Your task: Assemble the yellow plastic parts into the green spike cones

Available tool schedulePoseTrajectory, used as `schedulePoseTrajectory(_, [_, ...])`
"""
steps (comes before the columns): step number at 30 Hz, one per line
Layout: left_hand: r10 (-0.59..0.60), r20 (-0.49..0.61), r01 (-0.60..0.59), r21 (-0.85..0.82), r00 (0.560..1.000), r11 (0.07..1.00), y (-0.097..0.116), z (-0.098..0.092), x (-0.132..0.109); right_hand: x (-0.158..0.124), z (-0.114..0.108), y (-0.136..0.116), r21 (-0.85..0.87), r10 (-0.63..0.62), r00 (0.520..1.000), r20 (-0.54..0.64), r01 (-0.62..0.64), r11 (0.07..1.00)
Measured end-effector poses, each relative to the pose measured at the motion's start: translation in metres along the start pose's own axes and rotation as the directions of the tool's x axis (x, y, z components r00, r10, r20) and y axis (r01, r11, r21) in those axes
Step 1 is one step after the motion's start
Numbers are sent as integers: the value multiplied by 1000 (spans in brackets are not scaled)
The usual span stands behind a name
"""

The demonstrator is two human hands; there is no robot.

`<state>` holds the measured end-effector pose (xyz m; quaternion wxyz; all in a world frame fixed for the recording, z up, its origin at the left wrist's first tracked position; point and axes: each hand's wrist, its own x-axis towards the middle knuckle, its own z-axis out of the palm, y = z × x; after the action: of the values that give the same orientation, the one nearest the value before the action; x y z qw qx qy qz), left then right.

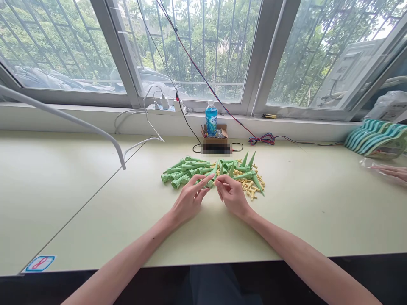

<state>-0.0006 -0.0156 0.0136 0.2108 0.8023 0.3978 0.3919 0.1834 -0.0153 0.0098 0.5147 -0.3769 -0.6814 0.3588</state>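
Observation:
My left hand (192, 192) holds a green plastic spike (210, 183) by its wide end, thumb and fingers curved around it. Close against it, my right hand (231, 192) pinches a small yellow plastic peg (214, 183), mostly covered by the fingertips. To the left and behind lies a heap of hollow green spikes (181, 174) with ribbed collars. Loose yellow pegs (251, 186) are scattered by my right hand, with a green spike (258, 184) lying across them. Several green spikes (244, 159) stand point up behind my hands.
At the back, a bottle of blue liquid (211, 118) stands in a small cardboard box (222, 137). A coiled cable (262, 139) lies near the sill, and a white cable (95, 127) arches at left. Turquoise hangers (375, 137) and another person's hand (392, 171) are at right.

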Motion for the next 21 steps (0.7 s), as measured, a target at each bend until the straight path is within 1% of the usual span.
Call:
schedulePoseTrajectory(3, [-126, -7, 124, -126, 992, 984, 4, 0, 2, 0, 0, -2, -5, -7, 999, -42, 6, 1000])
schedulePoseTrajectory(5, [-227, 8, 222, -241, 974, 945, 6, 0, 4, 0, 0, -2, -10, -6, 998, -65, 6, 1000])
schedulePoseTrajectory(6, [-271, 33, 268, -309, 962, 913, 8, 0, 5, 0, 1, -3, -12, -3, 998, -69, 2, 1000])
schedulePoseTrajectory(8, [-333, 120, 351, -440, 935, 826, 11, -1, 7, 0, 1, -3, -17, 0, 998, -62, -1, 1000])
schedulePoseTrajectory(11, [-370, 256, 450, -548, 893, 705, 14, -2, 10, 0, 1, -3, -31, -10, 1000, -29, 9, 999])
schedulePoseTrajectory(13, [-377, 298, 480, -577, 877, 661, 14, -4, 11, 0, 2, -4, -42, -17, 1000, -17, 17, 999])
schedulePoseTrajectory(17, [-387, 332, 508, -629, 860, 589, 8, -4, 11, 0, 2, -2, -46, -8, 1000, -5, 7, 999])
schedulePoseTrajectory(21, [-402, 313, 502, -653, 860, 567, 2, -4, 10, 1, 2, 1, -51, 4, 1000, 12, -4, 999])
